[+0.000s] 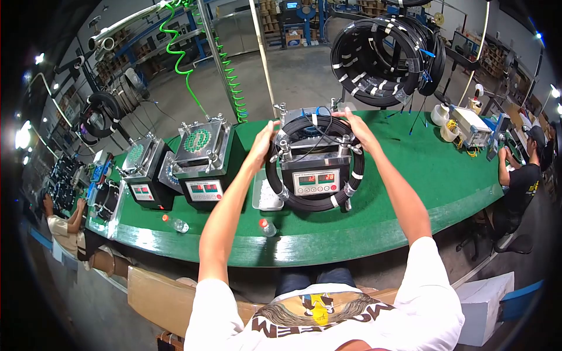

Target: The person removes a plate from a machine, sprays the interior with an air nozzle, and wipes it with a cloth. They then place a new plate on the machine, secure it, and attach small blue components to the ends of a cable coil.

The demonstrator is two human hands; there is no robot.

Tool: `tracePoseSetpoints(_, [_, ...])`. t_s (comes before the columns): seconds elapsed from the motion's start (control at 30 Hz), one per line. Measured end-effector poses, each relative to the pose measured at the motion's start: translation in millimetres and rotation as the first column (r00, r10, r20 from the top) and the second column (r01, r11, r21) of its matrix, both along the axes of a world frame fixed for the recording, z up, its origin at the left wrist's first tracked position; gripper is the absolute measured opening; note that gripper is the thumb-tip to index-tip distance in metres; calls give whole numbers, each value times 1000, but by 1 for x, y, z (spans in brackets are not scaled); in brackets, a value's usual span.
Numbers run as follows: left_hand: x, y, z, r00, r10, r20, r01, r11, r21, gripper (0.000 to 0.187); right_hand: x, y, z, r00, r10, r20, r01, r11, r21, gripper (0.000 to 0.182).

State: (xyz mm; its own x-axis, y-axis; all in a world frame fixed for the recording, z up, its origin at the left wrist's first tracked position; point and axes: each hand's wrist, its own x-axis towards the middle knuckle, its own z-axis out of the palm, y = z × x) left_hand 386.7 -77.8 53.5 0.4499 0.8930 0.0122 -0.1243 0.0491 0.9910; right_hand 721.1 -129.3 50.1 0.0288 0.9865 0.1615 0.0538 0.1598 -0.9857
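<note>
A large coil of black cable (287, 198), bound with pale tape, rings the front of a metal polishing-type machine (316, 162) with a red digital display. My left hand (263, 146) is at the coil's upper left side, its fingers along the ring. At the upper right side, my right hand (358, 131) holds the coil with fingers pointing up and inward. Thin loose cable ends with a blue connector (319, 111) cross the top of the machine. The grip under both hands is partly hidden by the coil.
Two similar machines (202, 167) (140, 169) stand left on the green table (404, 199). A white tray (269, 196) and two red-capped bottles (267, 227) (175, 223) sit near. More coils (377, 58) hang behind. People (518, 181) (64, 225) sit at both ends.
</note>
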Motion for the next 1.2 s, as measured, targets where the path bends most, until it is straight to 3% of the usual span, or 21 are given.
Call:
tracePoseSetpoints(0.03, [4,-2,-17,993,111,-38,-104,984,145,51,-2,-4,-2,1000,-18,-24,20,998,53,67])
tracePoseSetpoints(0.13, [8,-15,-35,931,361,54,-353,852,386,49,-5,-20,-12,993,-112,-29,114,991,74,65])
tracePoseSetpoints(0.23, [-5,-16,-67,925,380,-19,-341,849,404,54,10,-17,-63,955,-298,15,297,954,34,73])
tracePoseSetpoints(0.27, [-7,-28,-66,936,351,-18,-333,904,268,56,14,-18,-80,938,-348,16,348,938,-3,75])
tracePoseSetpoints(0.3, [-7,-43,-58,947,320,-10,-316,940,130,58,-11,-44,-59,886,-463,-33,464,883,67,80])
tracePoseSetpoints(0.33, [-6,-50,-53,957,290,2,-290,957,-10,60,-13,-60,-47,921,-386,-49,385,922,-38,79])
tracePoseSetpoints(0.4, [-7,-45,-58,970,233,72,-220,964,-152,61,-11,-82,-39,967,-233,-101,202,947,-251,79])
tracePoseSetpoints(0.47, [-10,-40,-57,982,173,73,-144,944,-297,62,-15,-77,-44,950,-271,-152,239,950,-200,76])
tracePoseSetpoints(0.57, [-11,-36,-62,979,187,76,-154,936,-316,63,-20,-79,-39,938,-306,-161,270,939,-211,77])
tracePoseSetpoints(0.67, [-5,-50,-72,938,339,78,-330,938,-101,64,-24,-75,-58,885,-451,-113,448,892,-52,81])
tracePoseSetpoints(0.73, [1,-62,-82,901,430,62,-434,895,105,58,-33,-81,-73,823,-565,-68,567,823,28,68])
tracePoseSetpoints(0.8, [3,-68,-98,850,524,46,-511,801,312,44,-47,-80,-96,709,-697,-107,662,605,443,58])
tracePoseSetpoints(0.83, [6,-69,-104,829,549,107,-542,741,396,40,-55,-104,-90,773,-623,-119,635,761,134,51])
tracePoseSetpoints(0.9, [12,-70,-108,779,579,240,-601,584,545,33,-65,-112,-108,718,-691,-88,691,691,213,49])
tracePoseSetpoints(1.0, [6,-80,-99,781,620,76,-548,620,561,26,-77,-117,-107,629,-777,-11,757,609,237,51])
tracePoseSetpoints(1.03, [9,-87,-92,724,689,14,-568,586,577,25,-79,-119,-108,595,-803,36,774,584,246,52])
tracePoseSetpoints(1.13, [17,-96,-83,656,753,44,-635,520,572,26,-83,-117,-105,547,-836,35,807,538,242,52])
tracePoseSetpoints(1.2, [22,-103,-83,659,748,74,-670,540,509,33,-84,-122,-105,576,-817,28,786,563,256,49])
